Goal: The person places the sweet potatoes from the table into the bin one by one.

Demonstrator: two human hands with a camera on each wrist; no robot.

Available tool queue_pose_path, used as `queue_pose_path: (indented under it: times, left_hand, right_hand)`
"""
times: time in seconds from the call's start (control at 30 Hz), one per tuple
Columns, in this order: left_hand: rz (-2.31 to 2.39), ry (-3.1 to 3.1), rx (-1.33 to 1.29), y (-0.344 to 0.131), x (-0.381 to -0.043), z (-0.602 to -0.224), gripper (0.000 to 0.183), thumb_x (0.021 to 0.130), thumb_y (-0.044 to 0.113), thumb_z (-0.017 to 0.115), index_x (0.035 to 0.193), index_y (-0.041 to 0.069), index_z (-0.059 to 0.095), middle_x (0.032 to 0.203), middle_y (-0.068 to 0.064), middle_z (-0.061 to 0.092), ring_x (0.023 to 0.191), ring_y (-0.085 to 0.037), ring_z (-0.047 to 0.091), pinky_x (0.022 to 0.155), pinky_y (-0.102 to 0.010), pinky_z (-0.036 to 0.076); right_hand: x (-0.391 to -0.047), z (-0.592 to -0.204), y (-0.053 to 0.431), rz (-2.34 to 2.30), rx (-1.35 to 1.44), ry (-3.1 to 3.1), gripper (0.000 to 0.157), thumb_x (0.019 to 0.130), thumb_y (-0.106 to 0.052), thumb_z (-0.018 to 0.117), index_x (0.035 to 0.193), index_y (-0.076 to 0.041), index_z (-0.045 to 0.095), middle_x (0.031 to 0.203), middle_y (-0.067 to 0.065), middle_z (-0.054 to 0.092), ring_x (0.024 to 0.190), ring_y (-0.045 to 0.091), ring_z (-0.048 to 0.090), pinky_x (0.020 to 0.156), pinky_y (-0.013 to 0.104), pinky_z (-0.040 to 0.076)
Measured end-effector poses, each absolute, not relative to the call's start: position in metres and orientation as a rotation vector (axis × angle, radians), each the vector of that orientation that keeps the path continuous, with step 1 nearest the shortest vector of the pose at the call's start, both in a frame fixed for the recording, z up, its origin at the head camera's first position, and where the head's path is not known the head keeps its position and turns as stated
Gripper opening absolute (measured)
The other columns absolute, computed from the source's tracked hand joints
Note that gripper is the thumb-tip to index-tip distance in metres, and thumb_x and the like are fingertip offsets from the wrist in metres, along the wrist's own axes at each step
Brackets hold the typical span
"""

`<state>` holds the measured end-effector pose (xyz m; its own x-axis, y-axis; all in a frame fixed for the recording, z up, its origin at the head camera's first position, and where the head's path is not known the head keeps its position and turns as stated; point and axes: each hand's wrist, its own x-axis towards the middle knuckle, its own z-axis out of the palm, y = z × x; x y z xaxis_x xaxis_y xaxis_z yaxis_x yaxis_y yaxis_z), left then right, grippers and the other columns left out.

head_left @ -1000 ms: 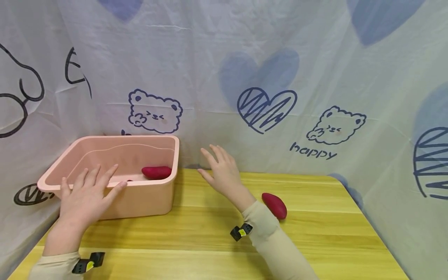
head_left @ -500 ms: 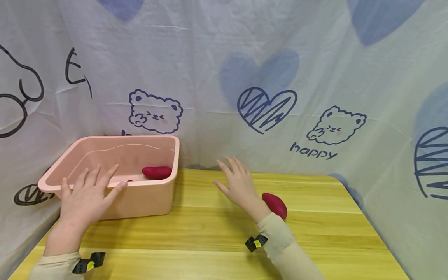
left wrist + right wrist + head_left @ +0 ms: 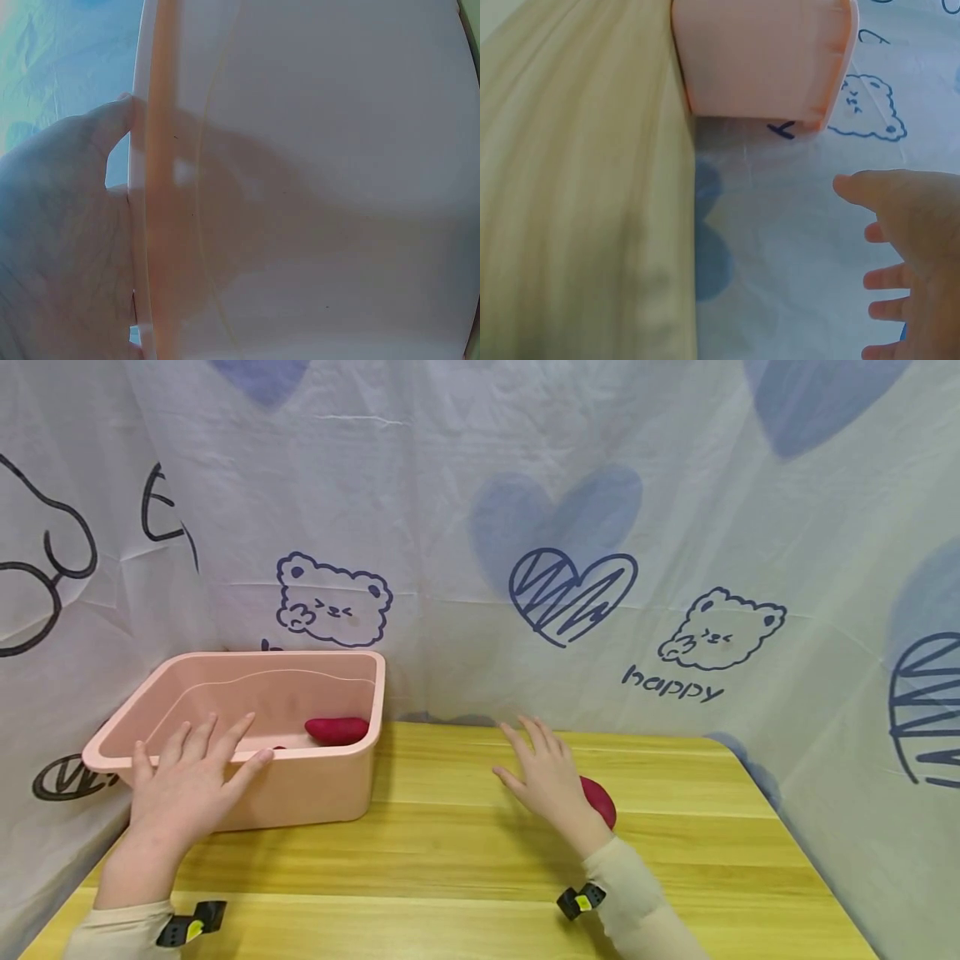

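Note:
A pink plastic bin [image 3: 315,785] stands at the left of the table. My left hand [image 3: 187,785] rests on its near rim with the fingers spread; the left wrist view also has this hand [image 3: 60,217] against the rim. Inside the bin lies a dark red, smooth, elongated thing that looks like a sweet potato [image 3: 337,731], with a sliver of red showing beside my thumb. My right hand [image 3: 551,781] hovers over the table, fingers extended and holding nothing. Partly hidden behind it is a second red sweet potato [image 3: 600,802] on the table.
The wooden table [image 3: 420,860] has yellow grain, and its right edge slants toward the front. A pale cloth [image 3: 450,635] with hearts and bear drawings hangs close behind the table and along both sides.
My right hand has moved right and toward the front, now covering part of the sweet potato on the table. The left hand and the bin have stayed in place.

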<state>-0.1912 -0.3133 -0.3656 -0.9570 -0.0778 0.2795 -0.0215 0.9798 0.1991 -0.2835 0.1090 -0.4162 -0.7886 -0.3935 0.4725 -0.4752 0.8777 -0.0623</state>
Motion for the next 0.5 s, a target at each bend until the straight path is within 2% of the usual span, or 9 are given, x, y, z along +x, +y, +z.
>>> queue_pose_path:
  times: [0.5]
  left_hand:
    - [-0.289, -2.843, 0.069, -0.313, -0.190, -0.365, 0.071, 0.096, 0.067, 0.030, 0.156, 0.028, 0.023, 0.155, -0.029, 0.024, 0.137, -0.056, 0.019, 0.105, -0.080, -0.007]
  right_hand:
    - [-0.278, -0.439, 0.145, 0.257, 0.530, -2.736, 0.062, 0.092, -0.045, 0.063, 0.146, -0.021, 0.044, 0.149, 0.016, 0.043, 0.140, 0.039, 0.037, 0.107, 0.063, 0.035]
